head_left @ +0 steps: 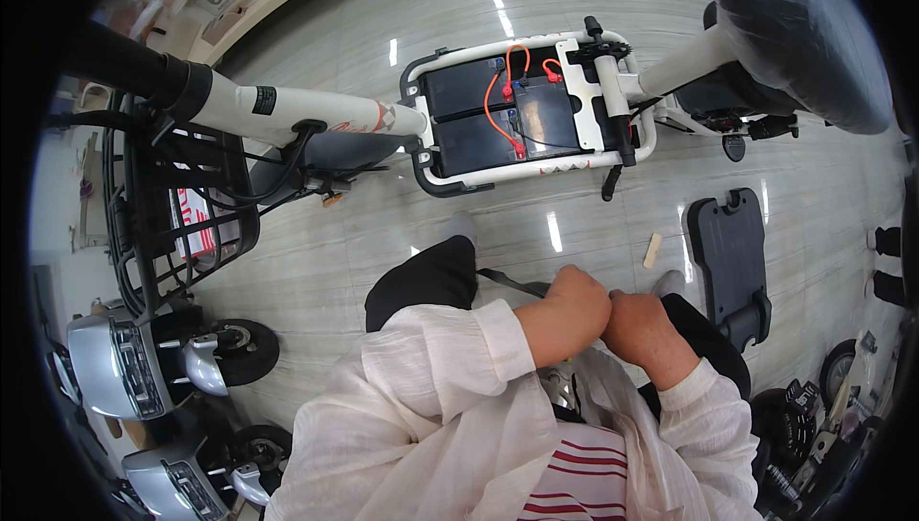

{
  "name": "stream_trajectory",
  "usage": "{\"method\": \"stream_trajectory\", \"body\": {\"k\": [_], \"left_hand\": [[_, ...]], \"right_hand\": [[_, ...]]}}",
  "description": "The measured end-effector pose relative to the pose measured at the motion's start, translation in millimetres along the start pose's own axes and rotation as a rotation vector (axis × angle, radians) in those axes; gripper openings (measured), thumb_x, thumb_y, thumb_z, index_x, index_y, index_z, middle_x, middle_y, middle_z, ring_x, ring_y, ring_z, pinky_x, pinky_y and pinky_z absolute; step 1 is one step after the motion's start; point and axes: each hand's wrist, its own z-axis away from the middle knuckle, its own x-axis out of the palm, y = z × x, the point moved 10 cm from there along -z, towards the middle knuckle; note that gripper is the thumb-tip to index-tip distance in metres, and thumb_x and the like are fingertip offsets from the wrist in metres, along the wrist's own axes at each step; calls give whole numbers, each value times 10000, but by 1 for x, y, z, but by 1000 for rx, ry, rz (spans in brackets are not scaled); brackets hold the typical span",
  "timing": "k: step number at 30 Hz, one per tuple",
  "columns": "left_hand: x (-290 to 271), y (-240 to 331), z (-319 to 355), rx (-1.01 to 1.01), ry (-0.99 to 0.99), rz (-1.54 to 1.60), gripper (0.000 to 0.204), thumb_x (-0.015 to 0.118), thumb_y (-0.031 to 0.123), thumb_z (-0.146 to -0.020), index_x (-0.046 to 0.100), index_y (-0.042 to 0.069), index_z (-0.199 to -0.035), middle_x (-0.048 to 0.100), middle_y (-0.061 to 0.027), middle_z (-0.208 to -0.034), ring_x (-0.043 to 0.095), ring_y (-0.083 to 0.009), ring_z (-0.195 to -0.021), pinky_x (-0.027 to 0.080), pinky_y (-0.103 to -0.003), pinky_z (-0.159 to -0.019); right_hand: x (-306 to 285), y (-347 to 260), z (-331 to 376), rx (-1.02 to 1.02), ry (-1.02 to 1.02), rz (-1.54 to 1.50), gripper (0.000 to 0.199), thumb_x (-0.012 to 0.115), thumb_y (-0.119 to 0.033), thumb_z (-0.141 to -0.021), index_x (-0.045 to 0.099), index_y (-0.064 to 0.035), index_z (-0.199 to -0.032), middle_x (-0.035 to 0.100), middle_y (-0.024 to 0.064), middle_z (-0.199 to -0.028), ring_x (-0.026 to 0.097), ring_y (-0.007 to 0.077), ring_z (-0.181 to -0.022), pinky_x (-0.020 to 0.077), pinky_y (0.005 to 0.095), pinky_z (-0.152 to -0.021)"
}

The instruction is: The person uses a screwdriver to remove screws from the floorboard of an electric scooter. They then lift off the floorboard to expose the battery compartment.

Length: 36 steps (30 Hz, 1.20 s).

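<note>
My left hand point(569, 308) and my right hand point(643, 328) meet in front of my body, knuckles close together and fingers curled inward. Their fingertips are hidden, so what they hold cannot be made out. A dark strap point(512, 282) passes behind my left hand, its free end pointing left. Beyond my hands stands a white electric bike point(258, 104). Its open floor frame point(536, 173) holds black batteries point(467, 90), joined by orange-red cables point(490, 109) with red terminal caps. A black plastic cover point(731, 267) lies on the floor to the right.
A small beige strip point(653, 251) lies on the floor. The bike's black basket point(182, 205) and plastic-wrapped seat point(795, 23) reach in from both sides. Silver scooters point(115, 368) stand lower left, more bike parts point(814, 444) lower right. A wooden counter point(258, 9) is at the back left.
</note>
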Motion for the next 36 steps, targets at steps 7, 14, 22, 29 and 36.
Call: {"method": "stream_trajectory", "body": {"k": [7, 14, 22, 29, 36], "left_hand": [[14, 1, -8, -10, -106, 29, 167, 639, 171, -750, 709, 136, -898, 692, -56, -933, 654, -208, -890, 463, -339, -723], [21, 2, -9, 5, -129, 41, 167, 628, 163, -761, 709, 129, -903, 693, -58, -951, 656, -207, -895, 473, -343, -738], [22, 5, -5, 16, -102, 28, 160, 631, 161, -760, 712, 136, -897, 693, -64, -948, 656, -205, -900, 470, -344, -738], [27, 9, -7, 34, -89, 37, 146, 643, 169, -746, 713, 142, -873, 694, -55, -922, 652, -207, -897, 445, -349, -765], [28, 11, -5, 61, -72, 2, 127, 643, 172, -740, 708, 146, -845, 692, -55, -896, 651, -211, -868, 445, -350, -750]], "right_hand": [[21, 2, -4, 24, -99, -91, 133, 556, -139, -776, 644, -42, -797, 631, 144, -839, 657, 311, -769, 525, 397, -644], [24, -1, -3, 23, -84, -58, 138, 557, -142, -776, 653, -46, -805, 628, 138, -868, 658, 304, -779, 528, 396, -652], [30, -8, 1, 3, -116, -15, 152, 556, -141, -776, 666, -52, -830, 635, 140, -892, 661, 293, -790, 532, 389, -653], [36, -11, 4, 6, -174, -11, 162, 558, -147, -787, 680, -81, -869, 634, 137, -916, 657, 292, -815, 532, 383, -665], [34, -12, 6, 37, -217, 11, 177, 563, -164, -800, 685, -103, -913, 629, 127, -941, 652, 278, -852, 528, 370, -691]]}}
